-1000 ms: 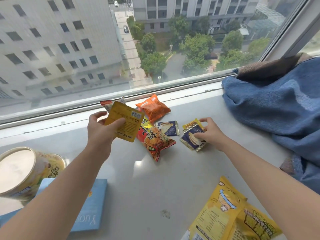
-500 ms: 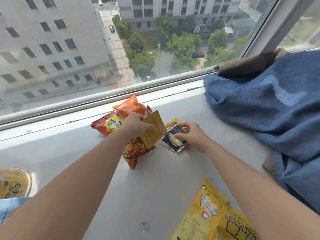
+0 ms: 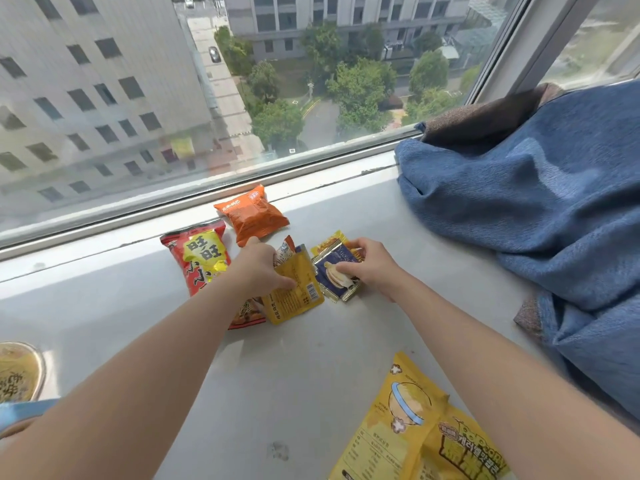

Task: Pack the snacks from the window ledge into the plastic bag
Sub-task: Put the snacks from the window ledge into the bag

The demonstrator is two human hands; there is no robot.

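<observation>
While both arms reach over the window ledge (image 3: 346, 341), the left hand (image 3: 259, 268) grips a yellow packet (image 3: 294, 292) w/ fingers curled round it, plus what looks like another small pack behind it, and the right hand (image 3: 372, 268) pinches a dark blue packet (image 3: 334, 275) lying on a gold-edged one. A red snack bag (image 3: 199, 258) and an orange snack bag (image 3: 252, 214) lie on the ledge near the glass, a big yellow popcorn bag (image 3: 408, 427) sits nearer the person, a blue blanket (image 3: 536, 216) is heaped at right, and no plastic bag is in view.
</observation>
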